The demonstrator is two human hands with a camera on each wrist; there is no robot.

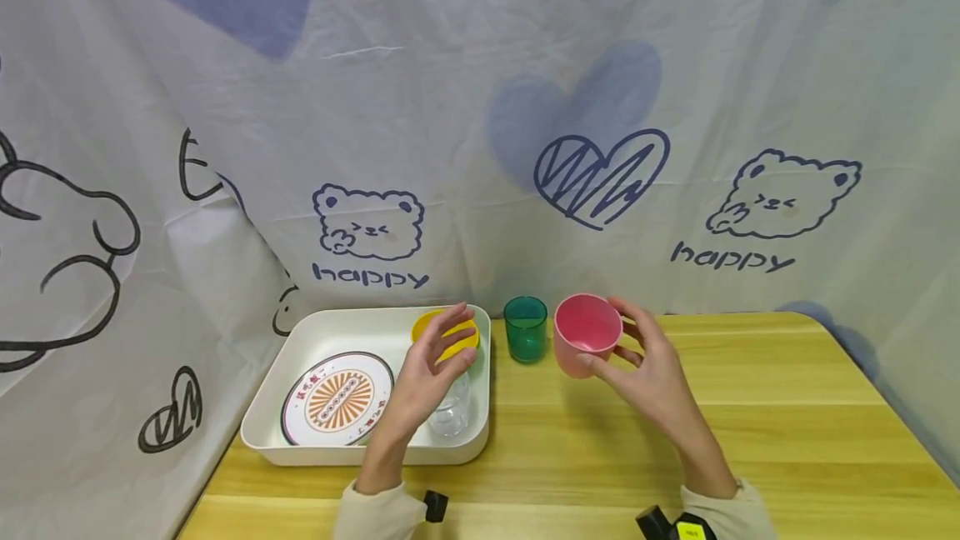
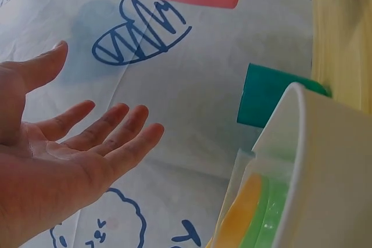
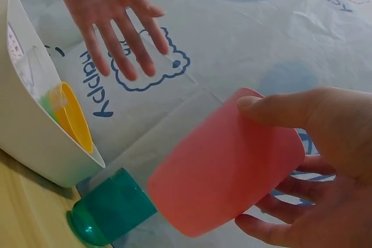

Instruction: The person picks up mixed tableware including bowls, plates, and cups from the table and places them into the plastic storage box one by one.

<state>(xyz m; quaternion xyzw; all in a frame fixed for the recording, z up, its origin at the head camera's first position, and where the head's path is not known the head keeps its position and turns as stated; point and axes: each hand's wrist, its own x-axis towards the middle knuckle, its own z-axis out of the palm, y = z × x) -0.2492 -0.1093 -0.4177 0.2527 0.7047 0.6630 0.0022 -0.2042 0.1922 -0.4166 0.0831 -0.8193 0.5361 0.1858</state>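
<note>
My right hand (image 1: 651, 363) grips a pink cup (image 1: 576, 354) by its side, thumb on the near face and fingers behind, raised over the table. The right wrist view shows the pink cup (image 3: 224, 166) tilted. Fingers spread, my left hand (image 1: 425, 377) hovers above the right part of a white tray (image 1: 315, 457) and holds nothing. Beside the tray, a green translucent cup (image 1: 526, 332) stands upright on the table. In the tray lie a round plate (image 1: 337, 398) with an orange pattern, a yellow-rimmed bowl (image 1: 457, 338) and a clear cup (image 1: 450, 413), partly hidden by the left hand.
The wooden table (image 1: 787, 407) extends to the right of the tray. A white cloth (image 1: 465, 123) with hearts and bear drawings hangs behind the table and along its left side. The tray's raised wall (image 2: 337, 161) stands close to the green cup.
</note>
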